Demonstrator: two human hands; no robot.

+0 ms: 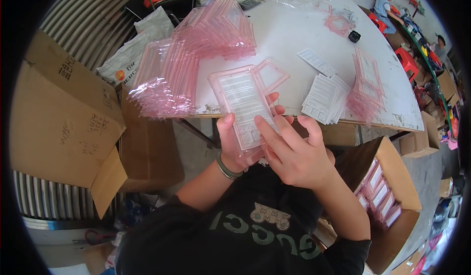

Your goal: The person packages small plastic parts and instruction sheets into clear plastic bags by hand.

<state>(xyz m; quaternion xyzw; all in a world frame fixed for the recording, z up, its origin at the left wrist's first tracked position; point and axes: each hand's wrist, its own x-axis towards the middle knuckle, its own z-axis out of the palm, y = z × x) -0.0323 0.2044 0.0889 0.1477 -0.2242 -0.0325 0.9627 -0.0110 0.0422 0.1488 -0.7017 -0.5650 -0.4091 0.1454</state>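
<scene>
My left hand [230, 142] is closed around a clear pink plastic case [214, 82], thumb along its near left edge and fingertips showing past its right edge. A printed white card [239, 94] lies in the case, its lower end by my fingers. My right hand [299, 157] rests fingertips on the card's lower part, its fingers spread. Just beyond the held case lies a smaller pink plastic piece [271, 75]. To the right are loose printed cards [321, 96] and a stack of pink cases [365, 81].
Large stacks of pink cases [169, 73] stand at the table's [294, 34] left. An open carton [407, 177] of packed cases sits low at right; a big cardboard box [64, 118] is at left. A small black object [354, 36] lies on the table. Other people [382, 7] sit far right.
</scene>
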